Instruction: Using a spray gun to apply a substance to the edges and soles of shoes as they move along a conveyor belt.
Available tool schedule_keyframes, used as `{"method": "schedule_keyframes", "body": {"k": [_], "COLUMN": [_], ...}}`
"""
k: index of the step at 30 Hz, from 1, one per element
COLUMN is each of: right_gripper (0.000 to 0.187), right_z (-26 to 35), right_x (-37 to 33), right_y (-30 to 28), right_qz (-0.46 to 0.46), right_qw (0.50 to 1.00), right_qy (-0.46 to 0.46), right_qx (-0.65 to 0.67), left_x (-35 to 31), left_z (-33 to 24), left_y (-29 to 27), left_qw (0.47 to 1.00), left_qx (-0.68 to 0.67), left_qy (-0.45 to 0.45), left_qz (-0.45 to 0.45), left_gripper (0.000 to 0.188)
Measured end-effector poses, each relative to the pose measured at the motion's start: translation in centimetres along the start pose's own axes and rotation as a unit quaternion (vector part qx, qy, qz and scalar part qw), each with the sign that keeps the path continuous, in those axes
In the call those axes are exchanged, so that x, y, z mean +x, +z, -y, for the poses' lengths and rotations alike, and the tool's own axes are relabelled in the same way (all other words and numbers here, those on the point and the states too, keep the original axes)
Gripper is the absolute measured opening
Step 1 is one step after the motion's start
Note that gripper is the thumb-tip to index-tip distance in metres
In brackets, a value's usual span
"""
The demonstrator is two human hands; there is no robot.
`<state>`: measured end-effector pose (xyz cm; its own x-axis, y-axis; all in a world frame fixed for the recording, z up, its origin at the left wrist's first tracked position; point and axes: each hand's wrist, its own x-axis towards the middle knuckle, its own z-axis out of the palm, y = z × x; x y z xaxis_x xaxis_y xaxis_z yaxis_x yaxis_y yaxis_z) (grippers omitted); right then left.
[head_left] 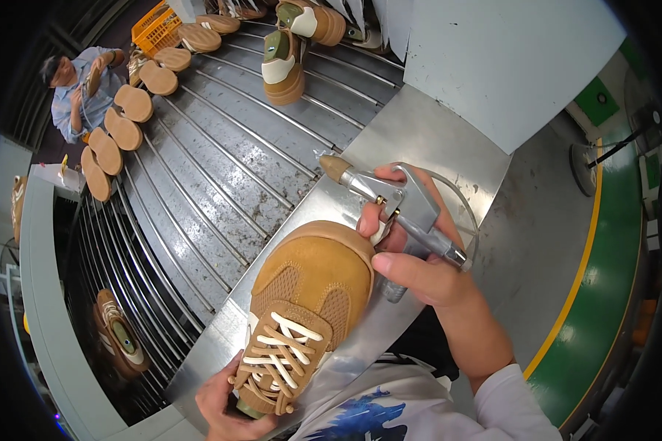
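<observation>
A tan suede sneaker with white and tan laces is held toe-up in front of me. My left hand is closed around its heel end at the lower edge. In my right hand, just right of the toe, is a silver pistol-shaped air gun with a tan cone-shaped tip. The tip points up and left, away from the shoe. A thin grey hose curves behind the gun. My right thumb lies close to the edge of the sole at the toe; whether it touches I cannot tell.
Beyond a metal ledge runs a roller rack, with several shoes lying soles-up along its far left side and others at the back. One sneaker sits on lower bars at left. A person handles a shoe near an orange crate.
</observation>
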<state>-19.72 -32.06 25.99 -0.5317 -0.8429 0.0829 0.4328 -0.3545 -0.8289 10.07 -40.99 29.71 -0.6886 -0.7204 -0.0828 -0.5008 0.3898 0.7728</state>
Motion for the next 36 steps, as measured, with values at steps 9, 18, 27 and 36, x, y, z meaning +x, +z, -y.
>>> {"method": "schedule_keyframes", "body": {"k": [9,18,27,36], "right_gripper": [0.07,0.072,0.073,0.073], "right_z": [0.5,0.5,-0.5,-2.5], "right_x": [-0.3,-0.3,0.4,-0.8], "right_y": [-0.4,-0.1,-0.3,-4.2], "right_qz": [0.025,0.042,0.053,-0.115], "right_qw": [0.999,0.998,0.994,0.99], "right_qy": [-0.018,-0.036,-0.012,-0.067], "right_qx": [-0.025,-0.015,0.092,0.048], "left_x": [0.0,-0.2,0.7,1.7], "left_z": [0.7,0.8,1.7,1.8], "left_y": [0.3,-0.2,-0.9,-1.1], "left_qw": [1.0,0.999,0.998,0.986], "left_qx": [0.016,-0.003,-0.055,-0.151], "left_qy": [0.015,0.007,0.015,-0.009], "left_qz": [-0.016,-0.031,-0.009,-0.076], "left_gripper": [0.057,0.055,0.063,0.07]}}
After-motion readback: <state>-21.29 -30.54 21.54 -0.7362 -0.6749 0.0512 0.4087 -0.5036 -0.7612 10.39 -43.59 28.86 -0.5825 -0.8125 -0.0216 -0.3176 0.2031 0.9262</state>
